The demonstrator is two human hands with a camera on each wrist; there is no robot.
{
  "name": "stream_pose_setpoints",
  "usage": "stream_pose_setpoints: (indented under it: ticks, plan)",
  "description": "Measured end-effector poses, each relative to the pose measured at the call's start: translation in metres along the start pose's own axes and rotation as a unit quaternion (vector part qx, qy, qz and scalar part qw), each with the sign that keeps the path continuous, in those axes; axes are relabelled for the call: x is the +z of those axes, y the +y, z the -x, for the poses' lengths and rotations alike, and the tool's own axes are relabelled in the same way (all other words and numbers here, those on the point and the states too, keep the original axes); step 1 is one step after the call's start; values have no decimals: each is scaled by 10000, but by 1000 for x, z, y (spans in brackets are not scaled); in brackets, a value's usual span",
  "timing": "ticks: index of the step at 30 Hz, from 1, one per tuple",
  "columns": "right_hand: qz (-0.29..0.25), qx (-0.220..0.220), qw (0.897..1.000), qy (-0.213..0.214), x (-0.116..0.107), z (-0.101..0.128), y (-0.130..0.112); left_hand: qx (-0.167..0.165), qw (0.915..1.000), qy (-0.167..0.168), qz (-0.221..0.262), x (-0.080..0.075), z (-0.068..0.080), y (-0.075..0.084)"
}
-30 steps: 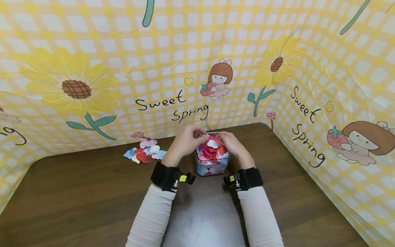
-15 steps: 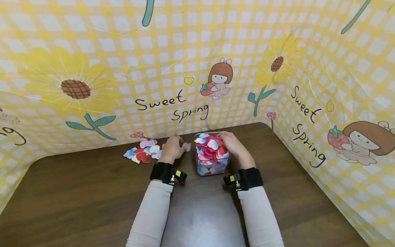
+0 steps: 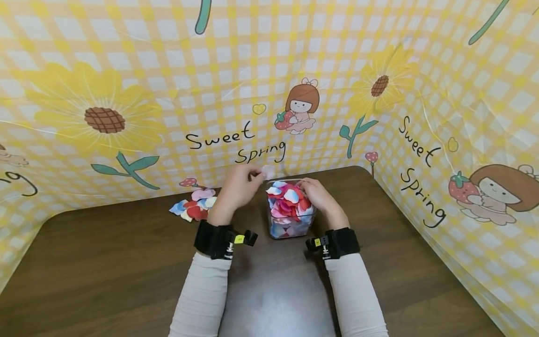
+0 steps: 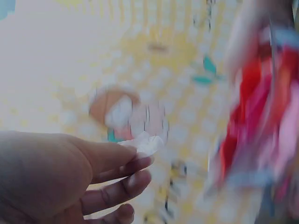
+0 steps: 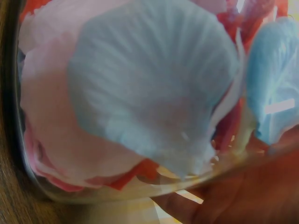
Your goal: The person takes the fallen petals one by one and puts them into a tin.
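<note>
My left hand pinches a pale pink-white artificial petal between thumb and fingertips, raised behind and left of a clear square container. In the left wrist view the same petal sticks out past the thumb, while the other fingers curl loosely below. Red, pink, white and blue petals fill the container up to its rim. At its right side my right hand holds the rim; some fingertips are hidden. Close up in the right wrist view, a blue petal lies behind the clear wall.
A small pile of loose petals lies on the brown table, left of my left hand and partly covered by it. A yellow checked cloth hangs close behind the table and along its right side.
My left hand has moved from over the container to the left, down beside it, then up again with a pale petal. The right hand and container have stayed put.
</note>
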State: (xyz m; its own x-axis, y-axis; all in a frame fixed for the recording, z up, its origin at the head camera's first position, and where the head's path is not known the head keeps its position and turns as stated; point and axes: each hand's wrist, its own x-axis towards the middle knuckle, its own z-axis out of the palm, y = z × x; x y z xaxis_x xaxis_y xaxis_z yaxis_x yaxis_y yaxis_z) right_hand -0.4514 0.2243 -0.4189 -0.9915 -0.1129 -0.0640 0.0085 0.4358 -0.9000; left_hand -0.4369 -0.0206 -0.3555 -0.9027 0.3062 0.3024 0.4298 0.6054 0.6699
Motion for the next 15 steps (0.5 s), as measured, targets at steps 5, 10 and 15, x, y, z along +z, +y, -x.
stream_pose_setpoints:
  ticks: [5,10,15]
  plan:
    - [-40,-155,9999,66,0,-1,3,669,9957,-609,-184,19,6,34]
    - [28,-388,9992,126,0,-2,3,889,9841,-1173,-998,41,9,49]
    - [43,-371,9993,68,-1,-1,1,708,9881,-936,-994,32,10,47]
